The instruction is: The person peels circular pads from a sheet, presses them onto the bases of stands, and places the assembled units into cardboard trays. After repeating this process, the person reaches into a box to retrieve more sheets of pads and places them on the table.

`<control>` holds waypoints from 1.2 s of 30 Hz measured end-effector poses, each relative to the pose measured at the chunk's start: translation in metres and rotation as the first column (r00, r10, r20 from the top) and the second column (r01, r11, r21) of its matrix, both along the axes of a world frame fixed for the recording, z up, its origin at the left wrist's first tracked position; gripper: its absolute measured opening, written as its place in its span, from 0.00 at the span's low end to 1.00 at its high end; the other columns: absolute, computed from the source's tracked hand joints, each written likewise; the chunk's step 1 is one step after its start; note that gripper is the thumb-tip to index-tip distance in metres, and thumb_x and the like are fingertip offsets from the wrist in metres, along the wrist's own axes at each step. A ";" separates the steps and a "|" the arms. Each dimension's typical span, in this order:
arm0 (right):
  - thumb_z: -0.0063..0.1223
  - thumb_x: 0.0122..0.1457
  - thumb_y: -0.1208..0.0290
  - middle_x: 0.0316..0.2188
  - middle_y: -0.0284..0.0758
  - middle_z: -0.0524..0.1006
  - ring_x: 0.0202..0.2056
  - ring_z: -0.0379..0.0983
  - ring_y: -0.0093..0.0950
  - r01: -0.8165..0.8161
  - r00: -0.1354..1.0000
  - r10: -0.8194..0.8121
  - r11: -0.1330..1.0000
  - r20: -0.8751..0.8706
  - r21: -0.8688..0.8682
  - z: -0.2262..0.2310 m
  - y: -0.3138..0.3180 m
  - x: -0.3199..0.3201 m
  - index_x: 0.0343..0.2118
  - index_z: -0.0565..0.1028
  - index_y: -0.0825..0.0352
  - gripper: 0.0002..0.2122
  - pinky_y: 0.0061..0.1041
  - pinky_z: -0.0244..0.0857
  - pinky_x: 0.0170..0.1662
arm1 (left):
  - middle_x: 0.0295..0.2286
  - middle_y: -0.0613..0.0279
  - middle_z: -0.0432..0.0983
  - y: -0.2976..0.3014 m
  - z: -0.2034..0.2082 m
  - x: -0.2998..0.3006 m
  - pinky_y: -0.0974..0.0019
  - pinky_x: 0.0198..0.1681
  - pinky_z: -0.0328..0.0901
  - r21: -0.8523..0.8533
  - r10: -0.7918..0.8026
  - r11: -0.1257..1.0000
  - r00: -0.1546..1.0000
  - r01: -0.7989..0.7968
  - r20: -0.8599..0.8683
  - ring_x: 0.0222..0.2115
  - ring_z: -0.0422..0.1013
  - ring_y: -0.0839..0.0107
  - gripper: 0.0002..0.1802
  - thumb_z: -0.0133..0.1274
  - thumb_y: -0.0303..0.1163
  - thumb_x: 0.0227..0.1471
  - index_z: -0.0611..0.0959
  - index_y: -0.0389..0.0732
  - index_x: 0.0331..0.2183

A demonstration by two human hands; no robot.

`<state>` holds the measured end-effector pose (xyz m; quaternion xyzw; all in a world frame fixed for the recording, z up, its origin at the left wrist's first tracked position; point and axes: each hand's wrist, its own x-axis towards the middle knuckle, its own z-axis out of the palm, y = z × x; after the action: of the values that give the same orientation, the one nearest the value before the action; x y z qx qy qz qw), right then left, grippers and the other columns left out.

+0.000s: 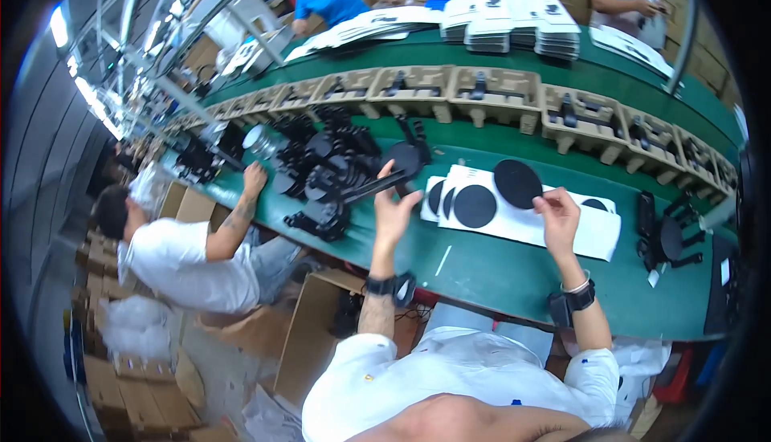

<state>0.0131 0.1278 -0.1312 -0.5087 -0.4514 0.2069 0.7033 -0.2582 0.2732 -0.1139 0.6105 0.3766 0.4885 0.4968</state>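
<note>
One black disc (517, 184), which we find up and left of the right hand (560, 217), its edge pinched by thumb and fingers; below it, a white sheet (590, 237); leftward, a black stand (406, 158), gripped in the left hand (395, 211)

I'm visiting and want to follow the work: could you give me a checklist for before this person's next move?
1. Black disc gripped: ok, the right hand holds it by its edge.
2. Black part gripped: ok, it is in the left hand.
3. Disc and part apart: ok, a gap shows between them.
4. Spare discs on the white sheet: ok, several show.
5. Free space left of the left hand: not ok, a pile of black parts crowds it.
6. Disc's hidden face clean: cannot tell.
</note>
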 end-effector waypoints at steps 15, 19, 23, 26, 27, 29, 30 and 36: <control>0.54 0.51 0.83 0.23 0.32 0.71 0.20 0.73 0.20 -0.328 0.746 0.309 0.941 -0.590 0.078 0.075 -0.066 -0.063 0.26 0.68 0.68 0.06 0.15 0.71 0.22 | 0.54 0.42 0.57 -0.129 0.073 0.087 0.49 0.55 0.57 -0.036 -0.421 0.838 0.687 0.545 0.593 0.54 0.58 0.49 0.44 0.20 0.67 0.53 0.49 0.47 0.60; 0.54 0.51 0.83 0.23 0.33 0.72 0.20 0.74 0.21 -0.293 0.747 0.294 0.951 -0.596 0.101 0.072 -0.070 -0.063 0.26 0.69 0.69 0.05 0.15 0.71 0.22 | 0.54 0.40 0.56 -0.131 0.073 0.090 0.46 0.54 0.58 -0.007 -0.476 0.802 0.647 0.597 0.595 0.52 0.59 0.44 0.43 0.20 0.67 0.52 0.48 0.49 0.60; 0.55 0.52 0.81 0.22 0.35 0.75 0.21 0.75 0.22 -0.298 0.751 0.309 0.947 -0.583 0.118 0.070 -0.072 -0.063 0.26 0.68 0.69 0.06 0.16 0.71 0.24 | 0.54 0.38 0.56 -0.132 0.073 0.091 0.45 0.53 0.59 -0.005 -0.487 0.801 0.657 0.598 0.575 0.50 0.61 0.40 0.43 0.20 0.68 0.52 0.47 0.50 0.61; 0.55 0.52 0.81 0.22 0.36 0.75 0.21 0.75 0.22 -0.279 0.777 0.300 0.952 -0.553 0.124 0.070 -0.072 -0.064 0.26 0.69 0.69 0.05 0.16 0.70 0.25 | 0.54 0.37 0.56 -0.132 0.072 0.092 0.45 0.52 0.59 0.001 -0.493 0.797 0.649 0.604 0.580 0.49 0.63 0.39 0.42 0.19 0.68 0.52 0.47 0.51 0.61; 0.55 0.52 0.81 0.22 0.36 0.75 0.21 0.75 0.22 -0.279 0.777 0.300 0.952 -0.553 0.125 0.069 -0.072 -0.065 0.26 0.69 0.69 0.05 0.16 0.70 0.25 | 0.54 0.37 0.56 -0.132 0.072 0.092 0.45 0.52 0.60 -0.010 -0.487 0.797 0.653 0.604 0.580 0.49 0.63 0.39 0.43 0.19 0.69 0.51 0.47 0.51 0.61; 0.55 0.52 0.82 0.22 0.36 0.75 0.21 0.75 0.22 -0.270 0.789 0.293 0.955 -0.540 0.125 0.069 -0.072 -0.066 0.26 0.69 0.70 0.05 0.15 0.70 0.25 | 0.54 0.37 0.56 -0.132 0.073 0.091 0.45 0.52 0.60 -0.033 -0.477 0.796 0.660 0.605 0.580 0.49 0.63 0.39 0.45 0.20 0.71 0.50 0.47 0.52 0.61; 0.54 0.52 0.82 0.22 0.36 0.75 0.21 0.75 0.22 -0.265 0.795 0.289 0.956 -0.532 0.124 0.069 -0.072 -0.067 0.26 0.69 0.70 0.05 0.15 0.70 0.25 | 0.54 0.37 0.56 -0.133 0.073 0.091 0.45 0.52 0.60 -0.032 -0.478 0.796 0.660 0.605 0.580 0.49 0.63 0.39 0.45 0.20 0.71 0.50 0.47 0.52 0.61; 0.54 0.52 0.82 0.22 0.36 0.75 0.22 0.75 0.22 -0.253 0.827 0.275 0.961 -0.491 0.111 0.070 -0.071 -0.068 0.26 0.68 0.70 0.05 0.15 0.70 0.25 | 0.53 0.35 0.56 -0.136 0.080 0.092 0.46 0.50 0.63 0.010 -0.505 0.771 0.602 0.636 0.618 0.48 0.64 0.40 0.43 0.35 0.59 0.48 0.47 0.50 0.61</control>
<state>-0.0548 0.0566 -0.0613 -0.3554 -0.3228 0.4178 0.7713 -0.1663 0.1372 -0.0337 0.4596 0.0366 0.4236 0.7797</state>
